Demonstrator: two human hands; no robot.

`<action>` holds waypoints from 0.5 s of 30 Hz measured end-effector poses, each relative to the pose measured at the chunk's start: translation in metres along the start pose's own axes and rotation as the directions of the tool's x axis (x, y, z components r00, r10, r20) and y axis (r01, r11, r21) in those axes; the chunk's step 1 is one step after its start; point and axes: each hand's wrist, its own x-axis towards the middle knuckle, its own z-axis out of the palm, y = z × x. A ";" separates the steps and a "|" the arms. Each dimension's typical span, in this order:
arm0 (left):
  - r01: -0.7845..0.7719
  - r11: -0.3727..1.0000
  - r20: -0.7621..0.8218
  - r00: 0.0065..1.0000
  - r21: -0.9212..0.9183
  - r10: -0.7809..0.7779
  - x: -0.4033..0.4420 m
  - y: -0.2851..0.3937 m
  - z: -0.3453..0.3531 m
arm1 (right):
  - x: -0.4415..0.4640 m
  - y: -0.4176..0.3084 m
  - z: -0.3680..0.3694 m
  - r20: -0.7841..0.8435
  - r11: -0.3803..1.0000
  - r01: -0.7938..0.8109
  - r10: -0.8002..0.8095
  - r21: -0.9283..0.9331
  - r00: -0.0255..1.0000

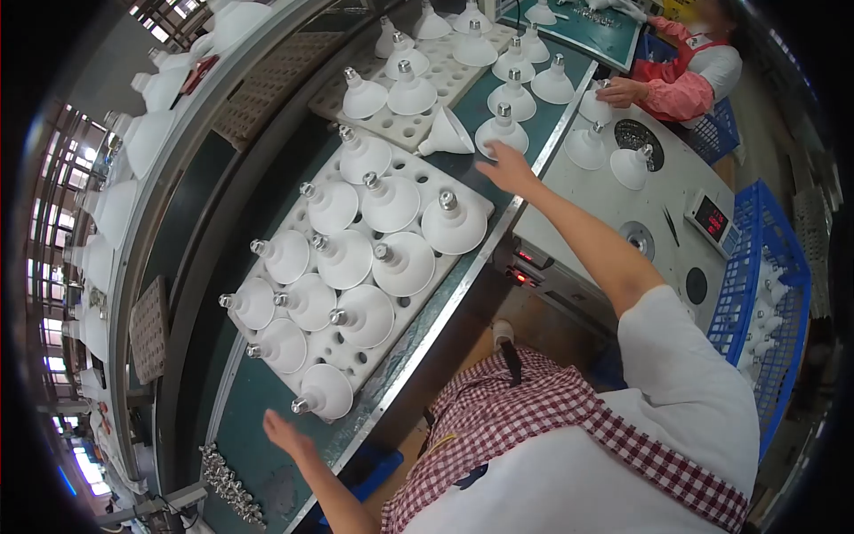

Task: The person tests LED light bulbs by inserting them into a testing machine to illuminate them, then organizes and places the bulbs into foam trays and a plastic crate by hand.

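Note:
My right hand (509, 169) reaches over the conveyor edge with its fingers apart and nothing visible in them. Just beyond its fingertips stands a white cone-shaped lamp bulb (501, 133) with a silver screw cap. A bulb lying on its side (447, 133) is a little to the left. My left hand (286, 434) is low over the green conveyor, fingers stretched out, holding nothing I can see. Nearest to it is a tilted bulb (325, 392) at the corner of a white perforated tray (414, 316). Several more bulbs lean in rows on that tray.
A second perforated tray (458, 76) carries bulbs farther up the conveyor. Small metal parts (229, 489) lie in a pile at lower left. On the right are a grey workbench (578, 209), a digital display (712, 218) and a blue basket (734, 307). A co-worker's hand (623, 92) touches a bulb.

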 end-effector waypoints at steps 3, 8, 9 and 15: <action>-0.348 0.938 -0.068 0.935 0.005 0.347 -0.067 0.073 0.021 | 0.051 0.001 0.019 0.051 0.995 0.057 -0.053 -0.085 0.997; -0.440 0.870 0.230 0.843 -0.224 0.485 -0.142 0.160 0.098 | 0.080 0.000 0.024 0.060 0.971 0.180 -0.173 -0.157 0.983; -0.400 0.878 0.295 0.833 -0.263 0.468 -0.149 0.171 0.118 | 0.074 -0.005 0.015 0.057 0.996 0.087 -0.088 0.021 0.994; -0.121 0.876 0.716 0.530 -0.467 0.455 -0.184 0.228 0.258 | 0.002 -0.069 -0.079 0.261 0.725 -0.297 0.167 0.621 0.951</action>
